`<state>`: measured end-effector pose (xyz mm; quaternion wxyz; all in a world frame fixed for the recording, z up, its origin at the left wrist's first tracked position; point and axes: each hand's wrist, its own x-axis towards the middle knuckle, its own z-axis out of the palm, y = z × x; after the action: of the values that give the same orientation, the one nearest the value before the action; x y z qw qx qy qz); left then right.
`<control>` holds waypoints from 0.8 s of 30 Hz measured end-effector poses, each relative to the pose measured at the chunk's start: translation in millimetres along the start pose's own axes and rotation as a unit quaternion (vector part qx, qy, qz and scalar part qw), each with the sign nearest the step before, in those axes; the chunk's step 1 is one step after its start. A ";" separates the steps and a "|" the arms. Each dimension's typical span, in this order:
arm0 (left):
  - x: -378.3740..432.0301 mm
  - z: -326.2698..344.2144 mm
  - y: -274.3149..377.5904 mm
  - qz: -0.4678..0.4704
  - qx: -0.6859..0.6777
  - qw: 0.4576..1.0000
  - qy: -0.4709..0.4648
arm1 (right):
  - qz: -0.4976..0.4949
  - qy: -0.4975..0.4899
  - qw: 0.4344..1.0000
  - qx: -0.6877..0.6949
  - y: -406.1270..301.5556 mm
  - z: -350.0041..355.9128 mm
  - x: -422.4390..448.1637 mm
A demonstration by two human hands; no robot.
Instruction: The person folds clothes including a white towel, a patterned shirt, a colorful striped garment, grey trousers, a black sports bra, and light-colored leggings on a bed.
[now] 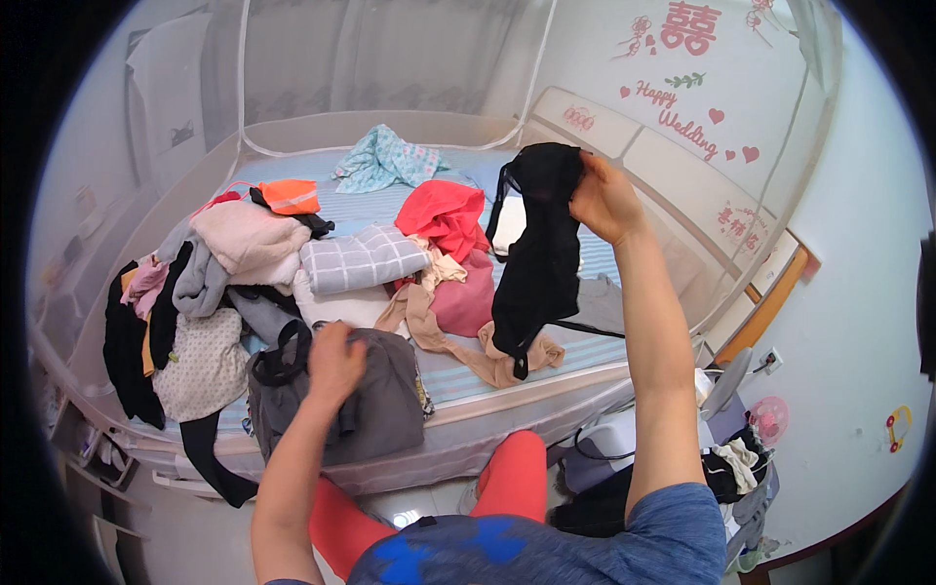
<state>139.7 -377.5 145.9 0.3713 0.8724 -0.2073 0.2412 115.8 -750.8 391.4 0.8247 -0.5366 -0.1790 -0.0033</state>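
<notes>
My right hand [607, 197] is raised over the bed with the top edge of a black strappy garment [537, 248] pinched in its fingers. The garment hangs down and partly covers a tan stocking-like cloth [431, 329] and a grey cloth [601, 300]. Low at the bed's front edge, my slightly blurred left hand [336, 365] is over a dark grey garment or bag [384, 395] with black straps [285, 358]. Whether its fingers grip that cloth cannot be made out. A pink-red cloth [442, 216] and a folded grey checked cloth [365, 257] lie between my hands.
Several clothes are heaped at left, including a cream fleece [248, 234] and a patterned white cloth [201, 365]. A teal patterned cloth [384, 161] lies farther back. Mosquito-net poles [243, 73] and a padded headboard [585, 121] bound the bed. A fan [731, 380] stands at right.
</notes>
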 end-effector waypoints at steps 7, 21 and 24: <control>28.0 -3.0 189.7 -0.066 -0.388 0.914 -0.103 | 0.061 0.011 0.998 -0.010 47.8 34.8 -36.4; 32.7 3.0 126.8 -0.169 -0.705 0.621 -0.297 | 0.086 0.087 0.979 -0.162 99.9 38.6 -71.4; 31.0 7.5 113.1 -0.148 -0.720 0.605 -0.306 | 0.104 -0.033 0.993 -0.053 133.2 30.5 -81.1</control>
<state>105.3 -460.9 221.1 0.8250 0.3648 -0.2835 -0.3255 57.3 -682.4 260.4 0.7843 -0.5954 -0.1487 0.0910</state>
